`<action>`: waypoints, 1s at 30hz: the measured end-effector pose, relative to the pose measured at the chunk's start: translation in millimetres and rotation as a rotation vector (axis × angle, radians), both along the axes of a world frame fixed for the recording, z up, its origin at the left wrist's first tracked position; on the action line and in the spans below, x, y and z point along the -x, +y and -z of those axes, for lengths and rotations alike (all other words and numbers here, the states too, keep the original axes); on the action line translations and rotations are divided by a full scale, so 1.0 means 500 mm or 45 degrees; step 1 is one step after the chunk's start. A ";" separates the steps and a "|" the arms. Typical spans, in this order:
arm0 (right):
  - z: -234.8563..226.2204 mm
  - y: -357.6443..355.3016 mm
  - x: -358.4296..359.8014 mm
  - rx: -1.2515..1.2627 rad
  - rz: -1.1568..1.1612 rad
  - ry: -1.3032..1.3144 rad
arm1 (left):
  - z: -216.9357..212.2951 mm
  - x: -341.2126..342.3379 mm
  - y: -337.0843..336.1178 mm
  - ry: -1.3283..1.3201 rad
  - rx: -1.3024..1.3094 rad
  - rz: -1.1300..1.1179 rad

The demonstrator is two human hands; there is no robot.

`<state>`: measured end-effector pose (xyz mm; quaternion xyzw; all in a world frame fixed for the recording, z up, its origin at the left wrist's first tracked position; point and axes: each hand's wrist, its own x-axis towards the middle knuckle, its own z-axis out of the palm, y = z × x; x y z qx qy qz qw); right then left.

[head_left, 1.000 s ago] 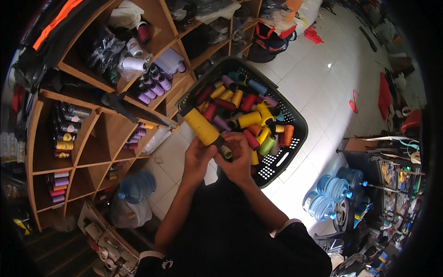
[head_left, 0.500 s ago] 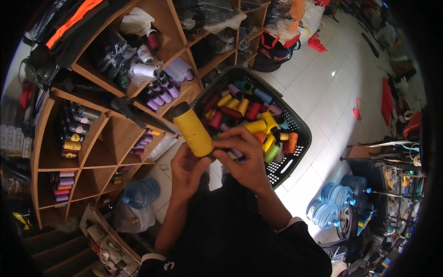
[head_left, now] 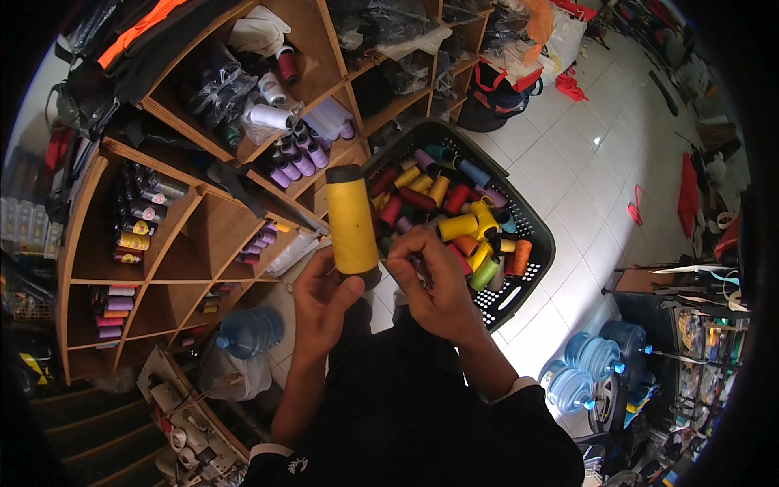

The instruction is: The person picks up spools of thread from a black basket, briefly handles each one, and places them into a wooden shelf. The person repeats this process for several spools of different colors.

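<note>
A large spool of yellow thread (head_left: 350, 227) with dark ends stands nearly upright in my left hand (head_left: 323, 299), whose fingers and thumb close round its lower end. Just right of the spool's base, my right hand (head_left: 430, 280) is pinched, apart from the spool. A thin strand seems to run from the spool to those fingertips. Beyond my hands, a dark perforated plastic basket (head_left: 531, 243) holds many loose thread spools in red, yellow, purple, blue, green and orange.
Wooden shelving (head_left: 203, 195) at the left holds more spools and plastic-wrapped goods. A blue water bottle (head_left: 250, 333) stands below it, and several more bottles (head_left: 596, 355) are at the right. Bags (head_left: 507, 77) sit on the tiled floor (head_left: 568, 154) at the back.
The spool has turned from leaning left to nearly upright. My right hand has drawn away from the spool's base, slightly to the right, with its fingers curled into a pinch.
</note>
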<state>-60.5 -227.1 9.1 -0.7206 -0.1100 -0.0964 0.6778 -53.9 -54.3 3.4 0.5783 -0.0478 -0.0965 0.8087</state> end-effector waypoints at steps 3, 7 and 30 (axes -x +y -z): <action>-0.002 0.003 -0.001 -0.095 0.061 0.000 | -0.001 0.001 0.002 0.007 -0.026 -0.022; 0.018 -0.002 -0.006 -0.121 0.031 -0.025 | -0.003 0.001 0.001 -0.003 0.109 0.126; 0.091 0.035 -0.030 -1.066 -0.003 0.407 | 0.006 0.001 -0.012 0.205 0.588 0.351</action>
